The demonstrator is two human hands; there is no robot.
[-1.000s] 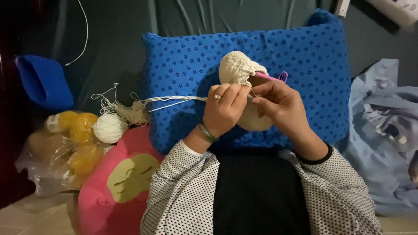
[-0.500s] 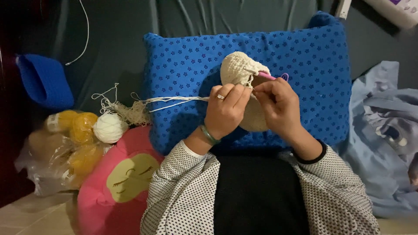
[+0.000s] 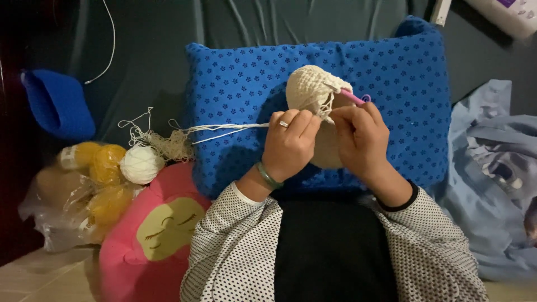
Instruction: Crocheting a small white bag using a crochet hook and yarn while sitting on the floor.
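Note:
A cream crocheted piece [image 3: 309,88], rounded like a cap, is held up over a blue patterned pillow [image 3: 235,84]. My left hand [image 3: 291,142], with a ring and a green bangle, pinches the piece's lower edge and the cream yarn strand [image 3: 224,130]. My right hand [image 3: 361,137] grips a pink crochet hook [image 3: 353,97] whose tip is pushed into the piece's right edge. The strand runs left from my left hand to a white yarn ball [image 3: 141,164].
A pink cushion with a face [image 3: 151,235] lies at lower left. A clear bag of yellow yarn balls [image 3: 84,184] sits beside it. A blue crocheted item [image 3: 59,103] lies at far left, crumpled light-blue cloth [image 3: 498,168] at right.
The hands and the crocheted piece have shifted slightly; the hook has worked at the piece's right edge. The yarn ball and the rest have stayed put.

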